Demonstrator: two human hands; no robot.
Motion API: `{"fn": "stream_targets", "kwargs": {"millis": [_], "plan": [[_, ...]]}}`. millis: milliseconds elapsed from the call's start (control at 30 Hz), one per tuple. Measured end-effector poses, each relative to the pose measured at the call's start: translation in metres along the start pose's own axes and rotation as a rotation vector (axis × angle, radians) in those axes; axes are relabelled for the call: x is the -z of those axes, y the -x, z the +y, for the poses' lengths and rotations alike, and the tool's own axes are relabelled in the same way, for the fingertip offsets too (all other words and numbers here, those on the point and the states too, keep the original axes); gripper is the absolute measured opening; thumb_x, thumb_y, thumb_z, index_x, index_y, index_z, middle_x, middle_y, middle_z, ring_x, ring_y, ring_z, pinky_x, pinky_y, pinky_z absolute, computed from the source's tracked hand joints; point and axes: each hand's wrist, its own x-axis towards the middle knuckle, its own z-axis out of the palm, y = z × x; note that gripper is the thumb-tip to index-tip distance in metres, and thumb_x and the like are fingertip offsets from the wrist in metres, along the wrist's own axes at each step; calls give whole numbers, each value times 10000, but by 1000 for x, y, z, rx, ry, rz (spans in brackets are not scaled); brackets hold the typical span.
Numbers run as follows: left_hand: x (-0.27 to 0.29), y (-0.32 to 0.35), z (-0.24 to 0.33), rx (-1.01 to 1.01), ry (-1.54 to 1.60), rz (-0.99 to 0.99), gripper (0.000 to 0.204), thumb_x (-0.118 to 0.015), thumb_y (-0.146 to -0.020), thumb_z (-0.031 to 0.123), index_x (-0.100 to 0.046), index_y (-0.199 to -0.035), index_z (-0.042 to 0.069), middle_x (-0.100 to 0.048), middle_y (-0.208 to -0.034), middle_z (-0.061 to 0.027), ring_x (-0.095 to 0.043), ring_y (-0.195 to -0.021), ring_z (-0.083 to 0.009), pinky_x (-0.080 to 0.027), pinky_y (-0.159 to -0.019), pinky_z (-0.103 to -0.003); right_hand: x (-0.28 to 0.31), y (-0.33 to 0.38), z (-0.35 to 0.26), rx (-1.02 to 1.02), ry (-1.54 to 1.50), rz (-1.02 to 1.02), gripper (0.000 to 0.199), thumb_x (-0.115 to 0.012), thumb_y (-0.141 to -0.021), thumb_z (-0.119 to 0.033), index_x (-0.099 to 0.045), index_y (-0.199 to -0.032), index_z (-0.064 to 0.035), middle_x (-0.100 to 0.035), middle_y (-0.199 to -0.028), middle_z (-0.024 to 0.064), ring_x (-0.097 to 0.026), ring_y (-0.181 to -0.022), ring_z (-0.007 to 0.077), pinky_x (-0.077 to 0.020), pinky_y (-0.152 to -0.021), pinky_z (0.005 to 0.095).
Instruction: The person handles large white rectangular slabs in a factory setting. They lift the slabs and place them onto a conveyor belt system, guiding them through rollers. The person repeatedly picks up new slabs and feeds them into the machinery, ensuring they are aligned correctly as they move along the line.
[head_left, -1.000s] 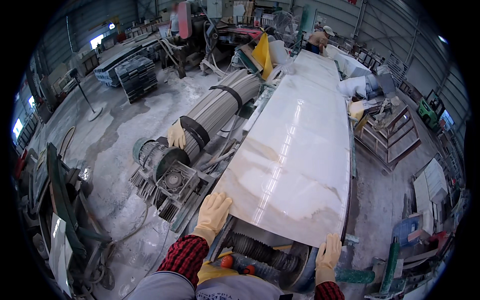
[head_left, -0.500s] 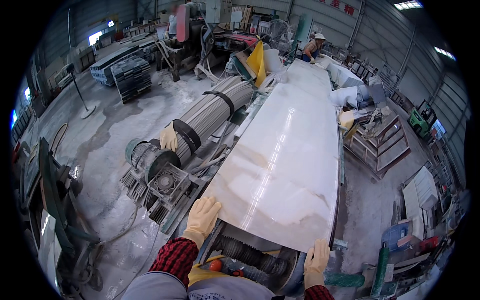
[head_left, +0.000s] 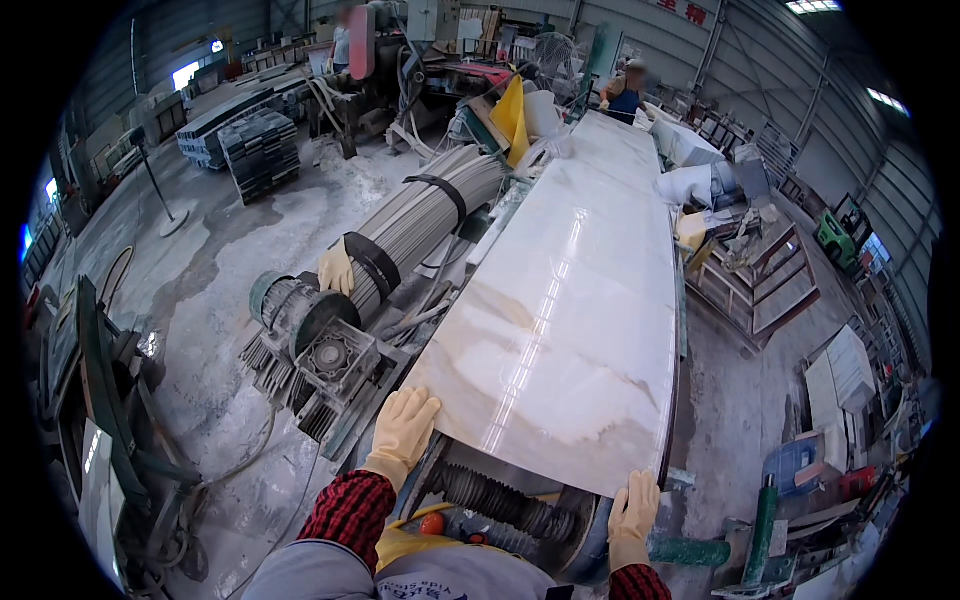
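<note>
At the left, a tall stand (head_left: 152, 185) rose from the floor near a stack of dark blocks (head_left: 258, 162). Nearer, a dusty motor (head_left: 333, 357) sat beside a bundle of grey strips (head_left: 425, 220), with a loose glove (head_left: 337, 268) lying on the strips.

The left hand (head_left: 402, 437), in a pale yellow glove below a red and black checked sleeve (head_left: 350, 510), lay over the slab's near left corner. Its fingers pointed forward, nearly straight and close together; the thumb could not be made out, so whether it gripped the edge I cannot tell.

A black ribbed hose (head_left: 505, 502) ran under the near end. The slab (head_left: 555, 320), long, white and veined with tan, stretched away between the hands, and a co-worker (head_left: 626, 97) stood at its far end.

The right hand (head_left: 632, 520), gloved alike, touched the near right corner, its fingers up along the edge with narrow gaps; any hold underneath was hidden. A green pipe (head_left: 690, 551) lay just beside it, and further right stood a brown frame (head_left: 775, 290) and a blue bin (head_left: 792, 465).
</note>
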Motion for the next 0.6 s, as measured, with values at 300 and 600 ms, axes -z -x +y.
{"fn": "stream_targets", "kwargs": {"millis": [300, 600], "plan": [[1, 4, -1, -7, -21, -4, 286, -718, -896, 109, -663, -1177, 100, -625, -1227, -112, -602, -1177, -335, -484, -1039, -463, 5, 0, -4, -30, -13, -42, 363, -606, -982, -160, -650, -1294, 20, -627, -1373, 310, -565, -1274, 508, -422, -1104, 603], [1, 8, -1, 5, -9, -20, 290, -721, -903, 128, -659, -1186, 106, -626, -1249, -119, -602, -1200, -341, -480, -1047, -468, 4, 4, -2, -37, -5, -53, 387, -604, -984, -165, -652, -1321, 20, -622, -1404, 311, -557, -1310, 506, -404, -1148, 613]]}}
